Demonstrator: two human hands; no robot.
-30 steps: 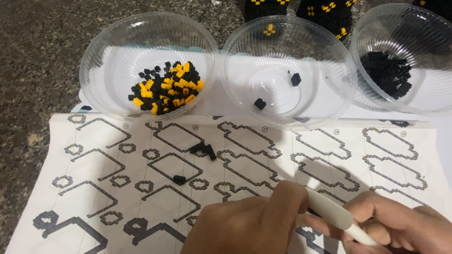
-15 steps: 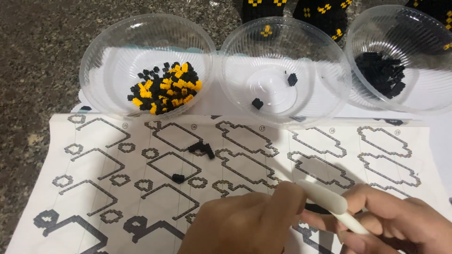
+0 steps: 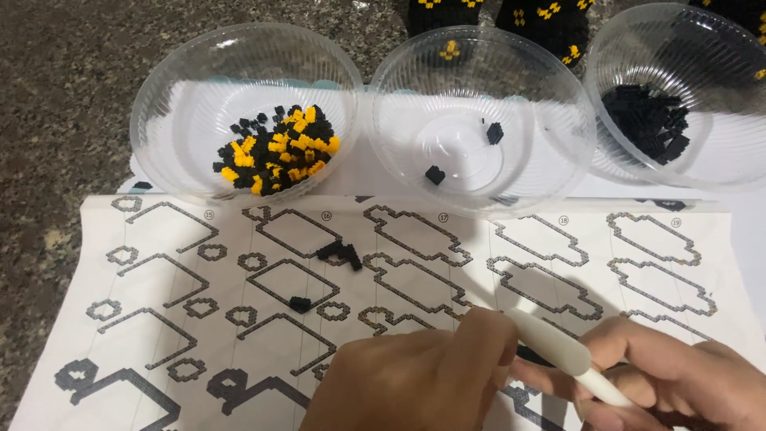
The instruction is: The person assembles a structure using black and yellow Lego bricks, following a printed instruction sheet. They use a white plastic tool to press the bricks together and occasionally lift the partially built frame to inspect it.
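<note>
Dark speckled stone counter [image 3: 64,120], with a big printed instruction sheet [image 3: 159,335] of brick outlines spread over it and three clear plastic bowls lined up along its top edge. The left bowl [image 3: 159,96] holds a heap of tiny black and yellow bricks [image 3: 279,152], the middle bowl [image 3: 558,120] has only a couple of black bits, and the right bowl [image 3: 718,152] has a pile of black bricks [image 3: 650,120]. The person's left hand [image 3: 415,379] sits low on the sheet, fingers curled in around something too hidden to tell. The right hand [image 3: 678,375] has its fingers pinched around a white tool [image 3: 558,351], its tip meeting the left hand's fingertips over a small black piece [image 3: 533,357] on the paper. Two loose black pieces [image 3: 341,254] and [image 3: 300,303] lie on the sheet, well apart from the hands. Risk-wise, these bits are so tiny that one slip of the tool could flick the piece off the paper onto that dark counter, where it'd basically vanish. A dragging wrist could also shift the sheet and scatter the loose ones, or nudge a light bowl.
</note>
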